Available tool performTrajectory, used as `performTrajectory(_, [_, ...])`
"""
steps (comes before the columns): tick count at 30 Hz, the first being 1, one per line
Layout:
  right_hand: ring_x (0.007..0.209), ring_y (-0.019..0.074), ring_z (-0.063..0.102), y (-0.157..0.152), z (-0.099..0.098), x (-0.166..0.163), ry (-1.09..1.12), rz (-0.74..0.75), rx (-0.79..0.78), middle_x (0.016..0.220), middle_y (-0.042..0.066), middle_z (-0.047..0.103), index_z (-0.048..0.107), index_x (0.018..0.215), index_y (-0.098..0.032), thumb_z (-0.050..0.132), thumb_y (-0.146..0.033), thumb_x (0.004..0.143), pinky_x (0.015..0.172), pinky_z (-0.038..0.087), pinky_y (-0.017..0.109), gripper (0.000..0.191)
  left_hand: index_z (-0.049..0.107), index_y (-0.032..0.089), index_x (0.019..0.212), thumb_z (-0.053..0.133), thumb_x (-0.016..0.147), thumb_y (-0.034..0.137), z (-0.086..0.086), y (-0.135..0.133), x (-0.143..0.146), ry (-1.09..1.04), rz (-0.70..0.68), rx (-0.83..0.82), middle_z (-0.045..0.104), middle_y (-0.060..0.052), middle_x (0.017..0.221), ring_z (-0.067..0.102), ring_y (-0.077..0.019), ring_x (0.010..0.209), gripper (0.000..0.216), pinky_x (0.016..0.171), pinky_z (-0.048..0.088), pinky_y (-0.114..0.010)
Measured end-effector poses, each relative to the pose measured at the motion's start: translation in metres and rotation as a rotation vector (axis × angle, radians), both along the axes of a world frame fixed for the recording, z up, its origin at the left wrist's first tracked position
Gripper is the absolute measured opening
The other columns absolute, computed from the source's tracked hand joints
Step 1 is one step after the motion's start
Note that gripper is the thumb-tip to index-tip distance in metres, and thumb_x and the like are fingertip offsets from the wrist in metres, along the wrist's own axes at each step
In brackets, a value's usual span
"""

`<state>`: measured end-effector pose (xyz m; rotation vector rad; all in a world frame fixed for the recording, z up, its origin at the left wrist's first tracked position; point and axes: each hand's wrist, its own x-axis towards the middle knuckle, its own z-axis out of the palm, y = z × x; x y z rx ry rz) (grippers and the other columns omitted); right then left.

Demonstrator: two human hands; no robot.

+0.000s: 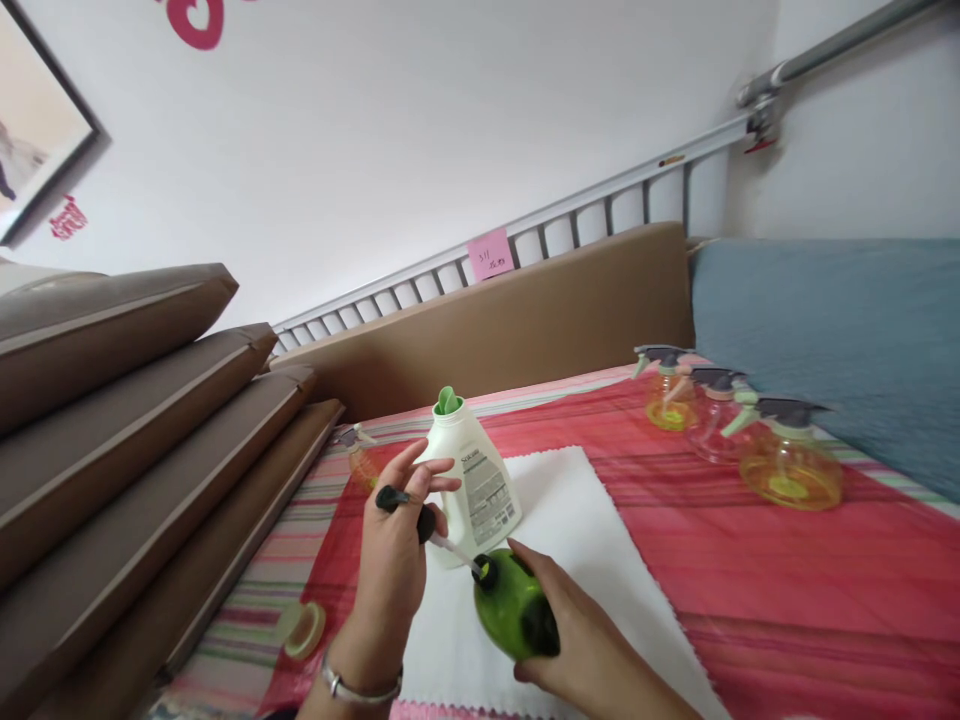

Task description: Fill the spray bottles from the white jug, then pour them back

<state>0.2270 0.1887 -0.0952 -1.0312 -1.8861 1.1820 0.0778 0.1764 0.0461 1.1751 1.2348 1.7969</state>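
Observation:
My left hand (pixel 401 520) is closed on a black pump head (pixel 426 522), whose pale tube reaches down to the neck of a green bottle (pixel 510 605). My right hand (pixel 559 625) wraps round that bottle, which tilts with its black neck toward the left hand. Whether the tube's tip sits inside the mouth is hard to tell. Just behind stands a white detergent bottle (pixel 480 480) without a cap, a green spout (pixel 448 402) showing in its opening. It rests on a white cloth (pixel 600 570).
Three spray bottles (pixel 791 465) with yellowish or clear bodies stand at the right on the red cover (pixel 787 580). Another spray bottle (pixel 364 460) is partly behind my left hand. A round pale green cap (pixel 304 630) lies at left, near stacked cushions (pixel 150 450).

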Motion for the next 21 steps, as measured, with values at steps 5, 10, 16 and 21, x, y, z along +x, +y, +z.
performTrajectory(5, [0.124,0.0241,0.041,-0.003,0.003,-0.002,0.043,-0.033,0.008,0.136,0.006,0.044,0.030,0.136,-0.024,0.069,-0.013,0.050,0.105,0.031,0.036,0.095,0.057,0.021,0.116,0.060,0.080,0.039,-0.037,0.004,0.007,0.136,-0.120,-0.210,0.068,-0.008,0.109,0.064,-0.0208,0.094,0.041,0.077,0.050,-0.029])
performTrajectory(10, [0.125,0.0251,0.041,-0.004,0.006,0.000,0.021,-0.050,-0.027,0.137,0.006,0.044,0.032,0.135,-0.023,0.066,-0.014,0.052,0.104,0.031,0.036,0.091,0.056,0.019,0.117,0.052,0.083,0.048,-0.068,0.007,0.012,0.126,-0.249,-0.371,0.067,-0.010,0.113,0.056,-0.0255,0.111,0.046,0.097,0.041,-0.039])
performTrajectory(16, [0.126,0.0255,0.040,0.000,0.006,-0.003,0.029,-0.057,-0.055,0.138,0.010,0.042,0.027,0.136,-0.021,0.061,-0.013,0.051,0.105,0.032,0.039,0.092,0.049,0.017,0.125,0.076,0.060,0.048,-0.083,0.005,-0.005,0.129,-0.302,-0.367,0.062,-0.014,0.118,0.054,-0.0304,0.113,0.076,0.095,0.041,-0.041])
performTrajectory(21, [0.128,0.0278,0.038,0.004,-0.012,-0.011,-0.020,-0.019,-0.016,0.139,0.012,0.041,0.023,0.137,-0.019,0.058,-0.013,0.050,0.106,0.032,0.041,0.094,0.069,0.019,0.092,0.083,0.049,0.045,-0.105,-0.008,-0.023,0.218,-0.218,-0.318,0.070,-0.009,0.097,0.059,-0.0310,0.102,0.052,0.095,0.039,-0.043])
